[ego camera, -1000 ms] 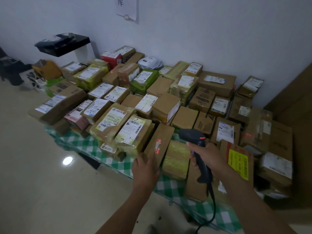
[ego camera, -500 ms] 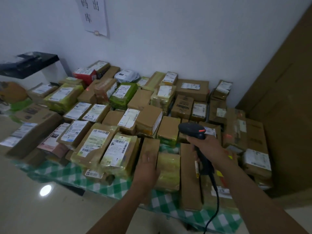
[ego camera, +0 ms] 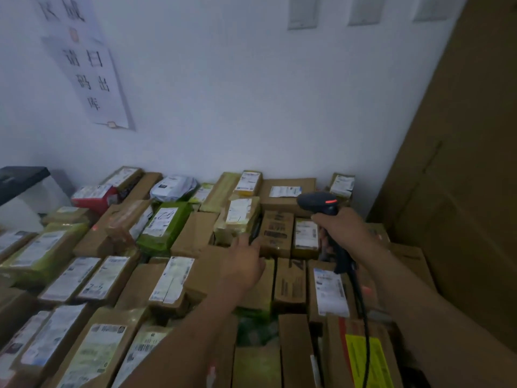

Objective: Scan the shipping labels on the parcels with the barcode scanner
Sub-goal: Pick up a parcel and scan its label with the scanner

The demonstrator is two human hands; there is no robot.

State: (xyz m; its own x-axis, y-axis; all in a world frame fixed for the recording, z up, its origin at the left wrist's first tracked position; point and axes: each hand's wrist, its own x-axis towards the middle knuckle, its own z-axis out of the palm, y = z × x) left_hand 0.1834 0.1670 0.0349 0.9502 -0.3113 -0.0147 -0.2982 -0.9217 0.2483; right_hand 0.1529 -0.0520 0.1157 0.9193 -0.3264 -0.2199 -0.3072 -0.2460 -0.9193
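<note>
Several cardboard and plastic-wrapped parcels with white shipping labels cover the table. My right hand (ego camera: 345, 231) grips the black barcode scanner (ego camera: 321, 204) by its handle, head up and lit red, above the parcels at the right middle. Its black cord (ego camera: 362, 309) hangs down over the boxes. My left hand (ego camera: 246, 261) reaches forward over a plain brown box (ego camera: 208, 264) in the middle of the pile, fingers extended and resting near its far edge. A green-wrapped parcel (ego camera: 163, 225) lies to the left of it.
A white wall stands behind the table with a paper notice (ego camera: 92, 77) taped on it. Tall brown cardboard (ego camera: 461, 163) rises at the right. A black and white device (ego camera: 23, 186) sits at the left edge. A box with a yellow label (ego camera: 366, 359) lies near the front right.
The view has tilted up and moved closer to the pile. My left hand has left the front parcel and reached further back to the middle. The scanner has risen toward the back rows.
</note>
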